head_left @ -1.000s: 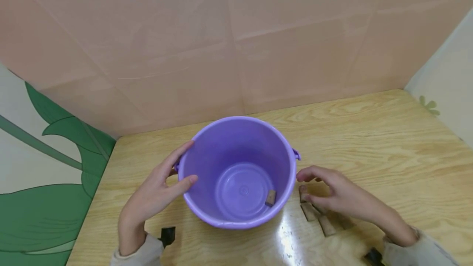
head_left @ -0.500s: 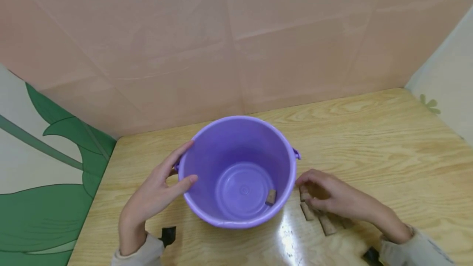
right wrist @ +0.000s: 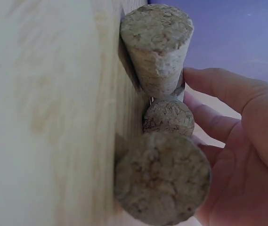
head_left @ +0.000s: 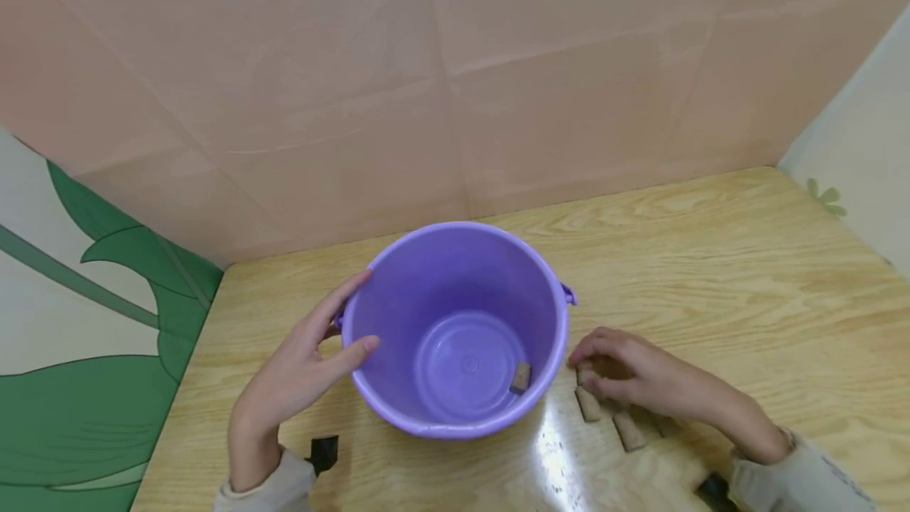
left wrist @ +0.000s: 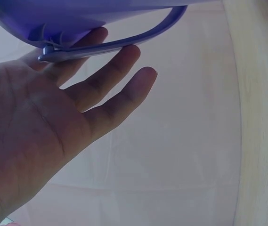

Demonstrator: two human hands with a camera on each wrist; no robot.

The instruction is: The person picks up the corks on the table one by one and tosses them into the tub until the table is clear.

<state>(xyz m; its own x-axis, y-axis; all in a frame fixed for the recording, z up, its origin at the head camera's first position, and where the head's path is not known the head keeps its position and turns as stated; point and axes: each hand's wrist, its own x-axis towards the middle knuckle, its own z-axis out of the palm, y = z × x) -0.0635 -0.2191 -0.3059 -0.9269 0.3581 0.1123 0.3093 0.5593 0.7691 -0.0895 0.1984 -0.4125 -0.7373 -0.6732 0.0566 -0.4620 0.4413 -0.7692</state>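
Observation:
A purple bucket [head_left: 455,322] stands on the table, its mouth tilted toward me. My left hand [head_left: 302,374] grips its left rim, thumb inside and fingers outside. In the left wrist view, the fingers of the left hand [left wrist: 44,108] lie along the bucket handle [left wrist: 124,41]. One cork [head_left: 522,378] lies on the bucket floor at the right. Right of the bucket, my right hand [head_left: 643,374] pinches a cork [head_left: 585,374] between thumb and fingers, low over the table. In the right wrist view the held cork is mostly hidden behind a tapered cork [right wrist: 157,47].
Several loose corks, among them a cork [head_left: 588,404] and another cork [head_left: 629,431], lie under and beside the right hand on the wooden table [head_left: 746,275]. A pinkish covered wall [head_left: 455,101] rises behind. Green leaf-painted panel [head_left: 92,425] stands left.
My right thumb and fingers have come down and closed round a cork beside the bucket. A neighbouring cork has shifted slightly. The left hand and bucket have stayed almost still.

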